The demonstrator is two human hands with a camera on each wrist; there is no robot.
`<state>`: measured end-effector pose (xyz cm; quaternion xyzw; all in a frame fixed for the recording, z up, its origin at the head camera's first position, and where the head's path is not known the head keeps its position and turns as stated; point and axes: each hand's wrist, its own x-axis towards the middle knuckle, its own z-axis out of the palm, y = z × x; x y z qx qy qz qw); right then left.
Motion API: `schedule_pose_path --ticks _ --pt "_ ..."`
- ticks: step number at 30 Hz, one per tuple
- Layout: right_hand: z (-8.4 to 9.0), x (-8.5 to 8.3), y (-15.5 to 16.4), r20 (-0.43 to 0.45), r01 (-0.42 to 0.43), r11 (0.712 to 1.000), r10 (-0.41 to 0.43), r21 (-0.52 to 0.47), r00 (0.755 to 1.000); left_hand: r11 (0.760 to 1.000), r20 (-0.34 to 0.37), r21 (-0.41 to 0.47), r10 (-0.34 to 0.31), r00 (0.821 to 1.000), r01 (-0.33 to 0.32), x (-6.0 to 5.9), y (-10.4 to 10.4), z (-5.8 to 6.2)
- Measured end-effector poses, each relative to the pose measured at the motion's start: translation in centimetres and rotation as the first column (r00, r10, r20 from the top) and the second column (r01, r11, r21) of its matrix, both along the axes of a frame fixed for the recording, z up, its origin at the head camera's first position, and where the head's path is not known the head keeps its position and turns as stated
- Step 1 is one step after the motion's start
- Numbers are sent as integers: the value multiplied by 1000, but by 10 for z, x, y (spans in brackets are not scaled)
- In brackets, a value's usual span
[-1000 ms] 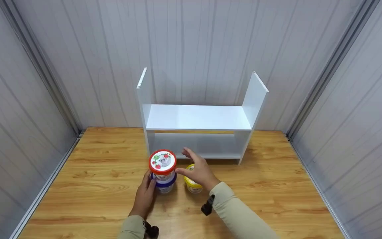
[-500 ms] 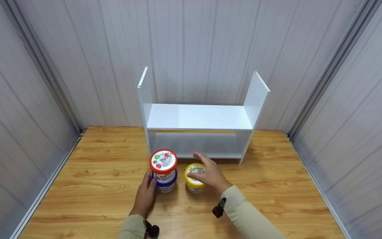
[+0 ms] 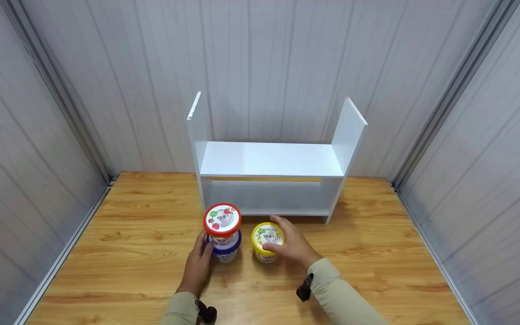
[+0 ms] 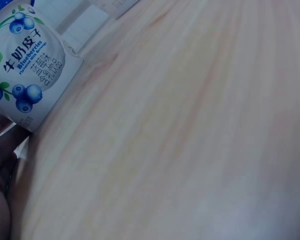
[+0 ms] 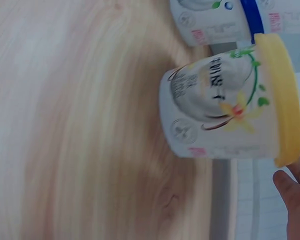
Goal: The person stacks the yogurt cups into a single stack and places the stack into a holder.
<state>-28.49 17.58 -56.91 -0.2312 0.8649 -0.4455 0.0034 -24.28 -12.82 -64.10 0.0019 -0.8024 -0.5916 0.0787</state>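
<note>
A red-lidded cup [image 3: 222, 220] stands stacked on a blue-lidded blueberry cup [image 3: 225, 249] on the wooden table [image 3: 129, 253]. My left hand [image 3: 202, 255] grips the blue-lidded cup [image 4: 27, 70] low on its left side, with my fingers [image 4: 1, 150] against its base. Just to the right stands a yellow-lidded cup [image 3: 266, 235]. My right hand [image 3: 282, 239] curls round it from the right, thumb in front and fingers behind. In the right wrist view the yellow-lidded cup [image 5: 225, 110] sits beside the blue-lidded cup [image 5: 230, 17], and my fingertips [image 5: 295, 190] reach past its lid.
A white two-level shelf [image 3: 269, 160] stands at the back of the table against the panelled wall, both levels bare. Grey panelled walls close in on the left and right. Bare wood stretches to either side of the cups.
My right hand has moved right from beside the red-lidded cup and closed round the yellow-lidded cup. The left hand and the stacked cups have not moved.
</note>
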Motion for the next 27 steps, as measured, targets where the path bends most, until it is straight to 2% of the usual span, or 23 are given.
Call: schedule_pose_path --ticks 6,16,22,27 --pt "-8 -1 5 25 -16 1000 16 23 1000 1000 11 -6 -1 1000 1 0 0 1" --pt "-20 -4 10 98 -32 999 34 -27 995 1000 29 3 9 1000 -10 -1 0 0" --pt "-25 -2 12 154 -37 998 44 -47 987 1000 22 7 8 1000 -9 -2 -1 -1" --pt "-29 -2 11 160 -27 999 34 -45 987 1000 -4 1 4 1000 -4 -2 -1 -2"
